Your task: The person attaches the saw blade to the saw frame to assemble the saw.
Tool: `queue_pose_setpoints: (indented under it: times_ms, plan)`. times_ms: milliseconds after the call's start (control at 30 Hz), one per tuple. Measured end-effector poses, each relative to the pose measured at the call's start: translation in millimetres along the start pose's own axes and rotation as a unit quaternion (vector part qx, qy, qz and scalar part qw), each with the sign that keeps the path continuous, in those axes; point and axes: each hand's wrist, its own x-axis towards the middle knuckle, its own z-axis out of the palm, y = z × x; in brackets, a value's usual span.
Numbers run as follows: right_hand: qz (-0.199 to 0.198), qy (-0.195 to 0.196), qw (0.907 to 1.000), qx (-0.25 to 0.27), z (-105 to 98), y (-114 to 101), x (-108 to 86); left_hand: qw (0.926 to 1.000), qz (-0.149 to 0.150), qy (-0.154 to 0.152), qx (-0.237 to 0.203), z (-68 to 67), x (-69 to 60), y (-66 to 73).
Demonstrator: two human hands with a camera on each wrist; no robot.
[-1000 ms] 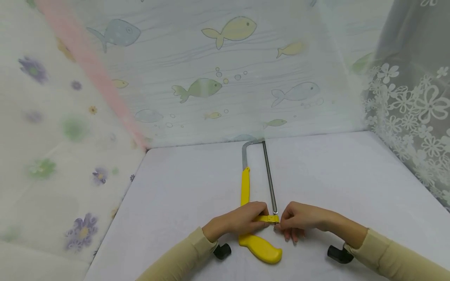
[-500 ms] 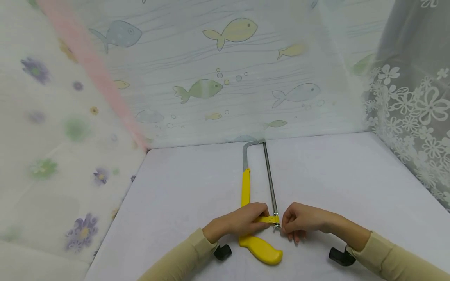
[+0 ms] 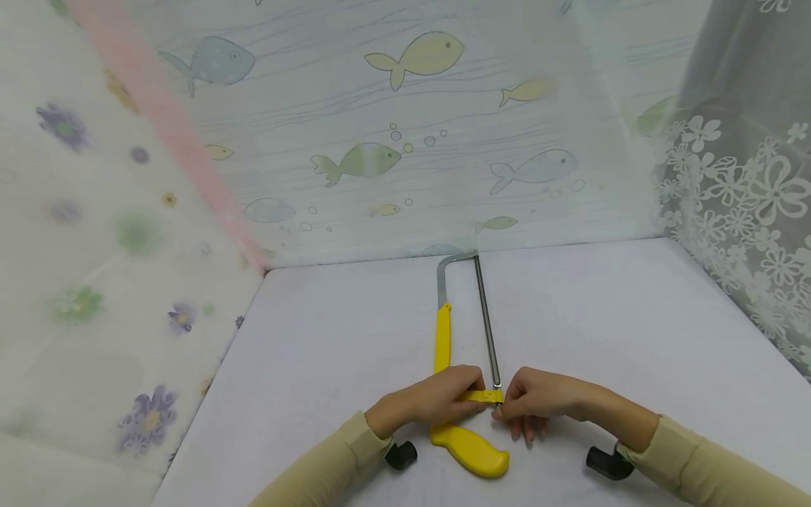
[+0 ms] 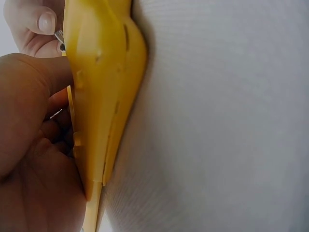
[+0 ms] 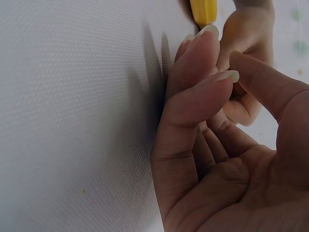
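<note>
A hacksaw (image 3: 476, 453) with a yellow handle, a grey metal front bow and a dark blade (image 3: 487, 317) lies on the white tabletop, its front end pointing away from me. My left hand (image 3: 431, 396) grips the yellow crosspiece (image 3: 489, 396) just ahead of the handle. At the blade's near end, my right hand (image 3: 535, 396) pinches the small metal wing nut (image 4: 60, 36) between thumb and fingers. That nut is mostly covered by the fingertips in the head view, and the right wrist view does not show it. The yellow frame (image 4: 99, 96) fills the middle of the left wrist view.
A white cloth (image 3: 317, 338) covers the table. Behind it hangs a curtain (image 3: 418, 155) printed with fish; flowered fabric (image 3: 95, 303) stands at the left and lace (image 3: 747, 190) at the right. Black wrist devices (image 3: 401, 455) sit under both sleeves.
Half a second ago the right fingertips were off the wing nut, which showed plainly; now they have moved back left onto it. The left hand and hacksaw stay in place.
</note>
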Motion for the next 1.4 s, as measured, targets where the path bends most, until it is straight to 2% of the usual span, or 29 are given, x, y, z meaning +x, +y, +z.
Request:
queue_pose_setpoints:
  times_ms: [433, 833, 1400]
  plan:
    - [0.006, 0.010, 0.9999, -0.005, -1.7, -0.5, -3.4, 1.0000, -0.005, -0.004, -0.003, 0.1, 0.2, -0.3]
    - [-0.018, 0.027, 0.9988, -0.036, -7.5, 2.4, -8.9, 0.9999, -0.005, 0.002, 0.009, -0.5, -0.7, 1.6]
    - [-0.011, 0.014, 0.9997, -0.015, -3.1, 0.5, -2.4, 0.9999, -0.008, -0.006, -0.004, -2.0, 0.6, 1.6]
